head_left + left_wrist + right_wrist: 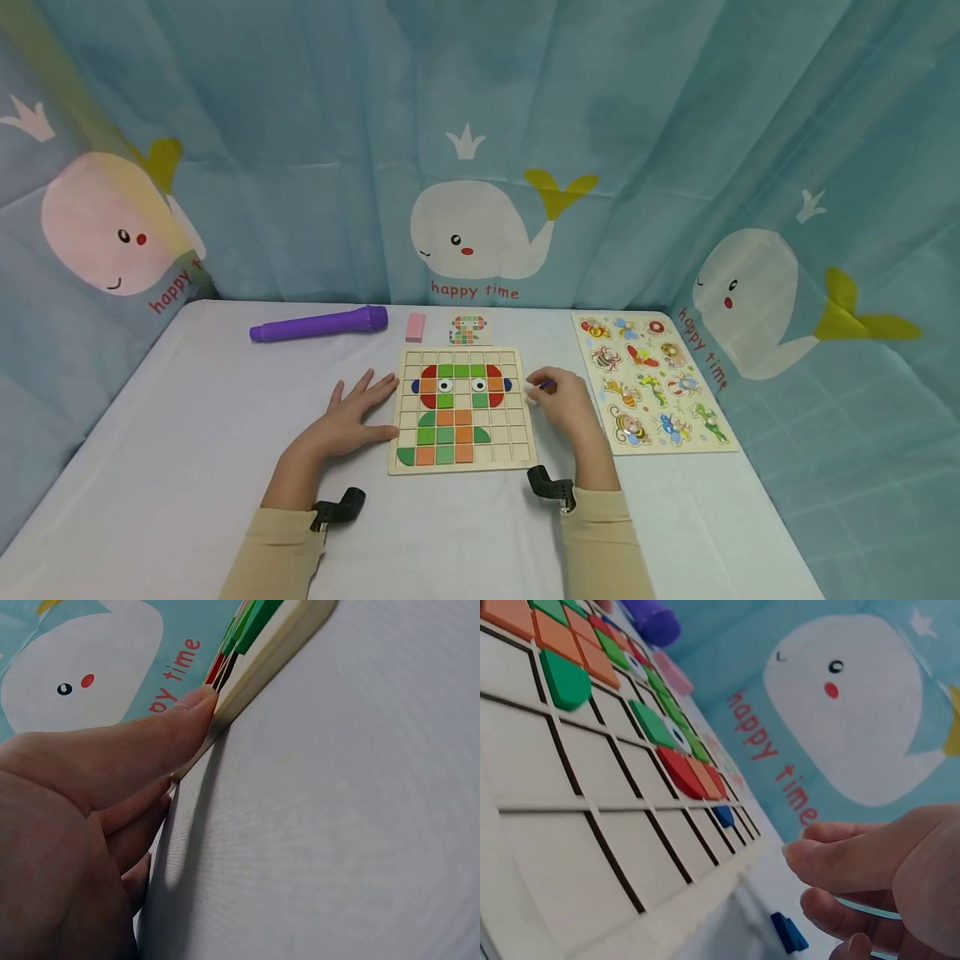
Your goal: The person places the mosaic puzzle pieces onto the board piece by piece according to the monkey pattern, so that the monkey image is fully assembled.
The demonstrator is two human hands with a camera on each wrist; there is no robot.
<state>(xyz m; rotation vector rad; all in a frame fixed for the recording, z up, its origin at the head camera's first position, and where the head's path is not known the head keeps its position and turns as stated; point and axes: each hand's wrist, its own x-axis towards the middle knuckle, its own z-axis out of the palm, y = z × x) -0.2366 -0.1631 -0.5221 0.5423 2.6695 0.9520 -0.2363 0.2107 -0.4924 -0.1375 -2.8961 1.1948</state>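
Observation:
A wooden grid board (517, 433) carries red, orange, green and blue pieces set in a figure with two eye tiles (445, 386). My left hand (348, 422), fingers spread and straight, touches the board's left edge; the left wrist view shows the thumb (161, 746) against its side. Just off the right edge is my right hand (562, 404), its fingers loosely bent and nothing visible between thumb and forefinger. Small blue pieces (789, 932) show below these fingers, apparently on the table. A blue half-round piece (723, 816) sits in the grid.
Behind the board lie a pattern card (471, 329) and a pink block (416, 327). A purple cylinder with a wider end (318, 324) lies at the back left. An insect picture board (652, 383) is to the right. A whale-print curtain (300, 208) borders the white table.

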